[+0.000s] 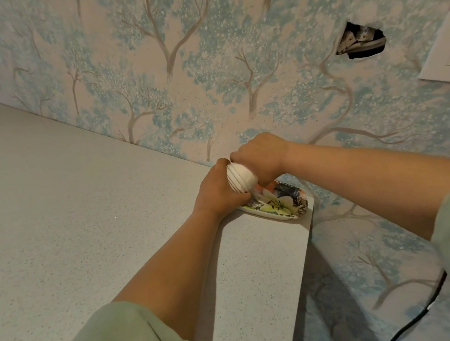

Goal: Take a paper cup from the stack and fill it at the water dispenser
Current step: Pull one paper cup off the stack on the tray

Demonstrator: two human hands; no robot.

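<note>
White paper cup stack lies tilted between both hands above the floral tray at the tabletop corner; left hand clasps its body, right hand apparently grips the end cup.

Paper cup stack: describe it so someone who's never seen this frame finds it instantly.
Follow the grey speckled countertop to its far right corner against the tree-patterned wall, where a floral tray sits. Just above the tray, the paper cup stack is gripped between the left hand and right hand. It is the only plain white thing there, with ridged nested rims.
</note>
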